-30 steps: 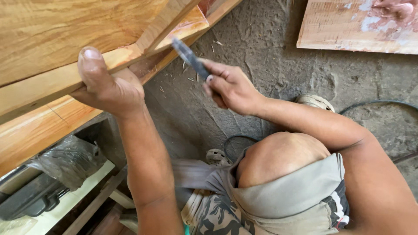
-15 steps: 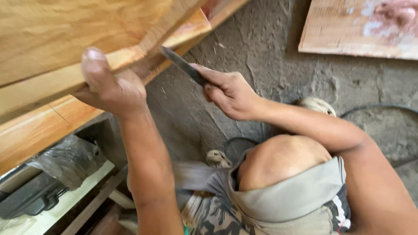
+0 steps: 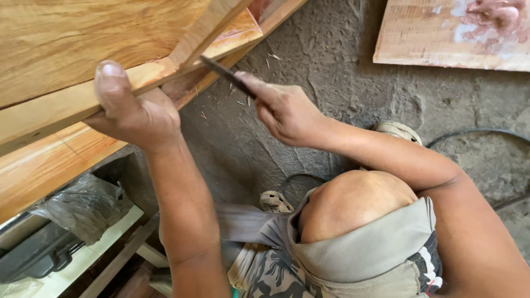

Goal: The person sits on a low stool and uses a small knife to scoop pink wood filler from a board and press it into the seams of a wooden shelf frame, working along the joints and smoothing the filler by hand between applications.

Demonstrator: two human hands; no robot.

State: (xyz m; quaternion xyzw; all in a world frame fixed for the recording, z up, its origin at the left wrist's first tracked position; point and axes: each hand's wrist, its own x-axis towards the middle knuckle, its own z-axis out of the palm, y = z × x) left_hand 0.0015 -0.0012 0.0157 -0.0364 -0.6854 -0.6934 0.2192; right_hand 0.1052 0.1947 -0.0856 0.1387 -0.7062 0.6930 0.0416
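My left hand (image 3: 132, 110) grips the lower edge of a light wooden frame (image 3: 72, 105), thumb up over the rail. My right hand (image 3: 284, 110) is closed around a thin dark metal blade (image 3: 221, 70). The blade's tip reaches into the corner joint where a slanted wooden strip (image 3: 204, 30) meets the rail. My bent knee (image 3: 353, 201) shows below, with grey shorts pulled back from it.
A rough grey concrete floor (image 3: 331, 60) lies under the work, with wood shavings scattered near the joint. A stained wooden board (image 3: 452, 33) lies at top right. A black cable (image 3: 475, 132) runs at the right. A black plastic bag (image 3: 83, 207) and a dark case (image 3: 33, 254) sit at lower left.
My right hand has pushed the blade left and upward into the corner joint of the frame. My left hand has kept its grip on the rail.
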